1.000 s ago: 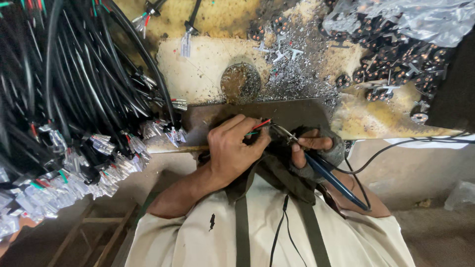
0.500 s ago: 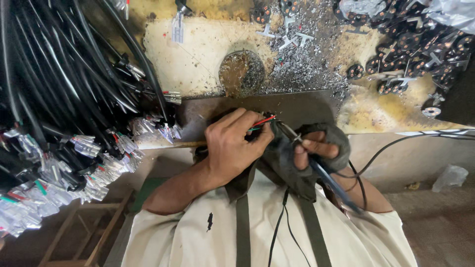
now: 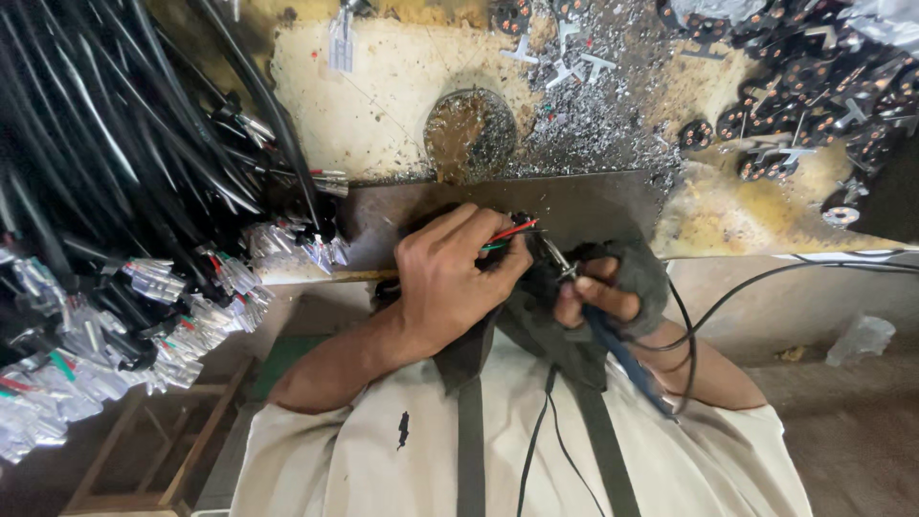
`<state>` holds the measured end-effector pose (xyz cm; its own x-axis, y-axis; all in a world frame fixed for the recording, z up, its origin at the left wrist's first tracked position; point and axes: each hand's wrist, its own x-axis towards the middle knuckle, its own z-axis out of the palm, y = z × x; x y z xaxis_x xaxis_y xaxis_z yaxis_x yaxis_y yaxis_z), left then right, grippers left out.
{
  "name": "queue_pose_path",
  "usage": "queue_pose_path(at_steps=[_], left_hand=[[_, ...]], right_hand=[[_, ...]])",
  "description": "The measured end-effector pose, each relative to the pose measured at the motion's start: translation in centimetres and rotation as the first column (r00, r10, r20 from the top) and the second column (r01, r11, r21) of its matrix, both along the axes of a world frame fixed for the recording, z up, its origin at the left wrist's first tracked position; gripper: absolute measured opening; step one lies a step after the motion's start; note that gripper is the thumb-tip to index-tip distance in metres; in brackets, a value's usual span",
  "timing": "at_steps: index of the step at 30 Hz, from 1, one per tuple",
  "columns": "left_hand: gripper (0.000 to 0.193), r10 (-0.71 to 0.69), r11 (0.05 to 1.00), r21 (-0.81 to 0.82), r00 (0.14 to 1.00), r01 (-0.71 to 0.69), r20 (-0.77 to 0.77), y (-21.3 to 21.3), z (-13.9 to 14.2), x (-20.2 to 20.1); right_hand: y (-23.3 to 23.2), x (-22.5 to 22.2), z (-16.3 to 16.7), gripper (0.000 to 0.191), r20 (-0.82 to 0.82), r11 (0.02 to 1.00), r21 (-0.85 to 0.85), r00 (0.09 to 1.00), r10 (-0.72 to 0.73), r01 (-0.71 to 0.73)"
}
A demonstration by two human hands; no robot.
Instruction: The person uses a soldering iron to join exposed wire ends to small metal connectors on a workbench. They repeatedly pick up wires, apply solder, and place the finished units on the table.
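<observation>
My left hand (image 3: 450, 282) is bare and closed around a black cable end, with thin red and green wires (image 3: 512, 230) sticking out between its fingers. My right hand (image 3: 617, 282) wears a dark fingerless glove and grips a blue-handled soldering tool (image 3: 622, 359). The tool's metal tip (image 3: 555, 257) points at the wire ends, close beside my left fingers. Both hands sit at the near edge of a dark metal plate (image 3: 593, 206), above my chest and apron straps.
A thick bundle of black cables (image 3: 115, 144) with stripped, tinned ends hangs on the left. Metal shavings (image 3: 593, 105) and several round black parts (image 3: 814, 86) litter the stained bench behind. A black cord (image 3: 766, 278) runs off right. A wooden stool (image 3: 153, 450) stands lower left.
My hands have drawn closer together and toward my chest. The tool now stands steeper, its tip nearer the wires. The view shifted slightly up the bench.
</observation>
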<state>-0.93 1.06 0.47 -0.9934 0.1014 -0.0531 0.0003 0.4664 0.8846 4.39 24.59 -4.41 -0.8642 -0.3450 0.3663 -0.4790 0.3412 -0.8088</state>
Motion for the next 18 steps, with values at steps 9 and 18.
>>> queue_pose_path(at_steps=[9, 18], left_hand=[[0.016, -0.015, 1.0, -0.017, 0.999, 0.014, -0.032, 0.0, 0.1, -0.2], [0.024, -0.001, 0.986, 0.165, 0.991, 0.023, -0.134, -0.9, 0.3, -0.1]], right_hand=[[-0.1, -2.2, 1.3, 0.038, 0.448, 0.984, -0.038, 0.883, -0.138, 0.173], [-2.7, -2.5, -1.8, 0.043, 0.434, 0.976, -0.11, 0.893, -0.121, 0.186]])
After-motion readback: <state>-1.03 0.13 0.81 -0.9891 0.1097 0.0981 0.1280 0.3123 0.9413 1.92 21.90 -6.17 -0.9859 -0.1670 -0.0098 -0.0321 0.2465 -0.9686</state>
